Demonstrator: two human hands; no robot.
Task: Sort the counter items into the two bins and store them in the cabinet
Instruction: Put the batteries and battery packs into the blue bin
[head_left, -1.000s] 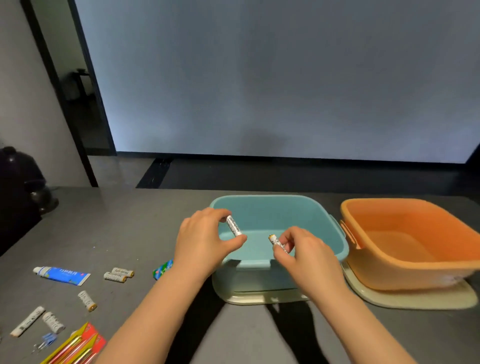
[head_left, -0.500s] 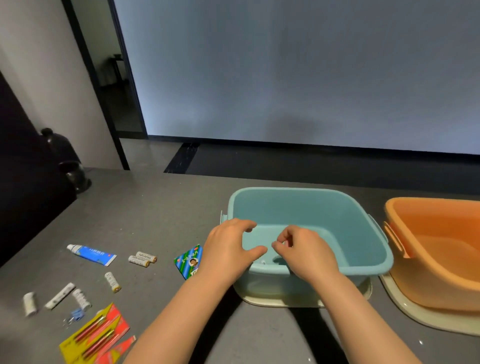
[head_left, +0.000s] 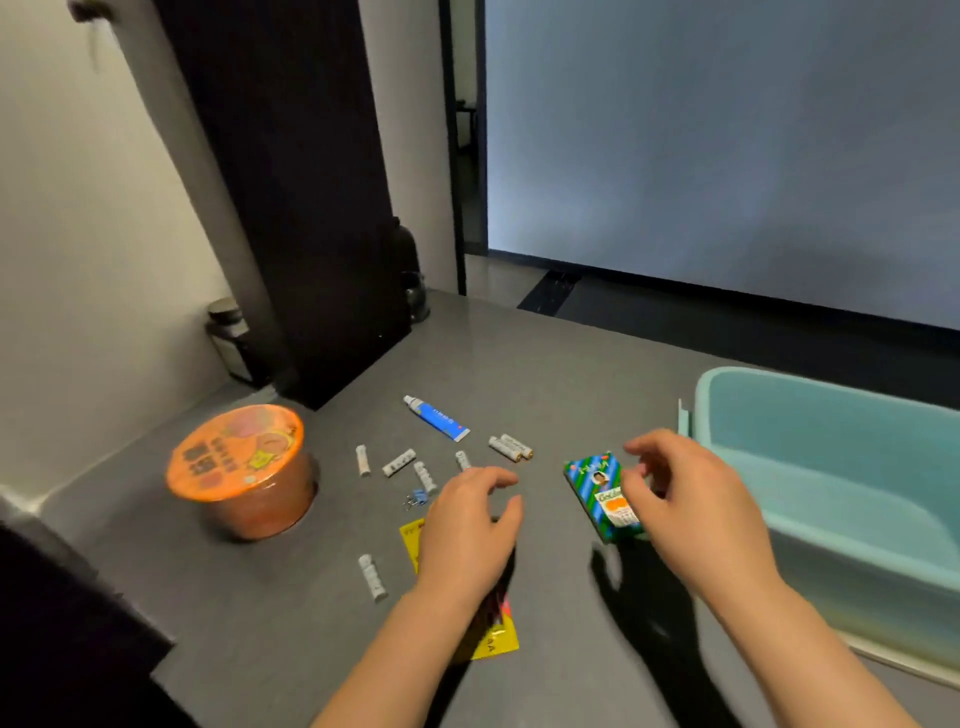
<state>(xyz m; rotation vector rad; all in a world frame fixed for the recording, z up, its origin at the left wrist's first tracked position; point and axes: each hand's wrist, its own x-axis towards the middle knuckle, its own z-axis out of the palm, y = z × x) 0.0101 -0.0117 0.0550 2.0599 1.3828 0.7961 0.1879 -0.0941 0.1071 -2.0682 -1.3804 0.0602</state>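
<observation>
The light-blue bin (head_left: 831, 457) stands at the right of the grey counter (head_left: 545, 364). Left of it lie several white batteries (head_left: 511, 448), a blue tube (head_left: 437, 419), a small blue clip (head_left: 417, 498), a yellow-red blister pack (head_left: 488, 642) and a green-blue striped packet (head_left: 597, 488). My left hand (head_left: 470, 525) hovers over the yellow pack near the batteries, its fingers loosely bent and holding nothing. Above the near end of the striped packet is my right hand (head_left: 685, 499), with fingers spread and holding nothing. The orange bin is out of view.
An orange-lidded instant noodle bowl (head_left: 241, 467) stands at the counter's left. A tall black panel (head_left: 291, 208) rises behind it, with a dark jar (head_left: 228, 332) and a dark bottle (head_left: 413, 280) beside it. A lone battery (head_left: 372, 577) lies near the front.
Both hands let go of the batteries at the blue bin and moved left over the loose items. The view swung left, so the orange bin left the frame.
</observation>
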